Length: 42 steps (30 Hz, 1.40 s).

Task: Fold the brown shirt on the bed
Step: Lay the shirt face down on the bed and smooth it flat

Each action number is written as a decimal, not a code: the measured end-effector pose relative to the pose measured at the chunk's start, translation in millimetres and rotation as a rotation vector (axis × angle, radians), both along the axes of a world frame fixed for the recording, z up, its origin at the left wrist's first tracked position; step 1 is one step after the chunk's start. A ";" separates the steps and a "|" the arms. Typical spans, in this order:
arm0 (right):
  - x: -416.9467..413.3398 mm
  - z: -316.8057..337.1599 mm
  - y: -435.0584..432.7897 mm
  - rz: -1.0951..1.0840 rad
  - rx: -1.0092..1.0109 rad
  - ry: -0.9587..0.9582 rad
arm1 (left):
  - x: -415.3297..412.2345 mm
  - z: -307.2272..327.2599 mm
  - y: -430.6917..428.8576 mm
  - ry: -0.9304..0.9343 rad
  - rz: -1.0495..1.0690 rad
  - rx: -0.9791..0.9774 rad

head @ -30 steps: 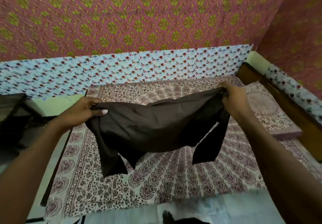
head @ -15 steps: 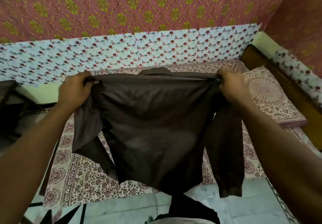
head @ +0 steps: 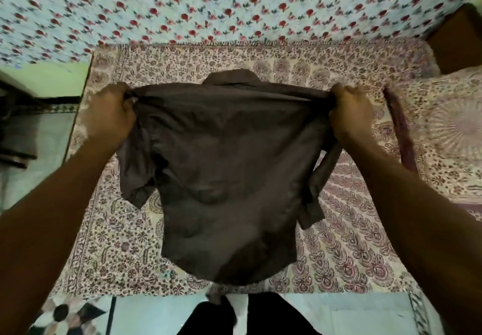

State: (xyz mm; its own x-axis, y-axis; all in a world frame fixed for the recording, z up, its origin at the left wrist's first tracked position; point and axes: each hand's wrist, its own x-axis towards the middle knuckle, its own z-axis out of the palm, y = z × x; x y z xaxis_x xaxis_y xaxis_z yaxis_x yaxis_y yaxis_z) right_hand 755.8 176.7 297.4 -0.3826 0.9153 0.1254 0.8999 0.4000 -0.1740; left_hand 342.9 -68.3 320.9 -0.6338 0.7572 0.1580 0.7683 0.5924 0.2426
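over the paisley bed (head: 339, 243), both hands' grip stretches the wrinkled brown shirt (head: 227, 165).

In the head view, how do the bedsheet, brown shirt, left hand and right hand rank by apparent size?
1. bedsheet, largest
2. brown shirt
3. left hand and right hand: they look about alike, so I do not rank them.

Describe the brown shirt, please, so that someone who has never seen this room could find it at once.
Find the bed with its paisley print, below the rose-patterned wall cloth. Over its middle spreads the brown shirt, gripped at each shoulder by the left hand and the right hand, collar toward the wall. It alone is plain brown among busy prints.
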 end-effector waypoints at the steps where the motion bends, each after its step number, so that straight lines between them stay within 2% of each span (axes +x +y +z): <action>1: -6.6 -11.2 10.5 0.003 -0.004 -0.006 | -2.5 -9.8 9.1 -0.015 0.005 -0.010; 5: -36.5 -65.4 53.4 0.013 -0.006 0.006 | -21.5 -56.8 49.0 -0.112 0.095 -0.067; 9: -64.0 -119.8 83.3 -0.012 -0.077 -0.008 | -49.0 -107.9 81.5 -0.180 0.084 -0.119; 16: -110.0 -196.2 143.3 -0.079 -0.189 0.064 | -94.7 -194.2 146.1 -0.194 0.029 -0.011; 21: -131.6 -252.5 190.2 -0.039 -0.316 0.069 | -117.1 -256.8 194.5 -0.382 0.001 0.044; 23: -133.2 -275.2 200.9 -0.034 -0.381 0.033 | -124.5 -280.7 208.5 -0.411 -0.025 -0.055; 27: -137.7 -320.4 209.2 -0.028 -0.566 -0.218 | -124.7 -319.9 230.9 -0.431 0.019 -0.481; 30: -155.7 -339.0 211.8 -0.078 -0.683 -0.323 | -112.4 -341.5 253.4 -0.219 0.053 -0.677; 32: -172.9 -348.1 214.5 -0.021 -0.592 -0.312 | -108.2 -354.0 271.7 -0.153 -0.006 -0.575; 33: -183.1 -351.8 215.8 0.010 -0.510 -0.306 | -108.1 -362.0 282.5 -0.199 -0.042 -0.484; 36: -219.9 -365.2 223.8 0.056 -0.346 -0.241 | -105.2 -383.8 321.1 -0.524 -0.135 -0.335; 38: -245.1 -371.8 233.7 0.066 -0.480 -0.159 | -103.2 -396.9 344.5 -0.661 -0.145 -0.381; 40: -264.9 -376.9 240.9 0.064 -0.655 -0.056 | -102.5 -406.9 359.1 -0.695 -0.091 -0.383; 42: -272.1 -381.6 241.5 0.024 -0.616 0.024 | -98.6 -409.6 367.1 -0.692 -0.037 -0.230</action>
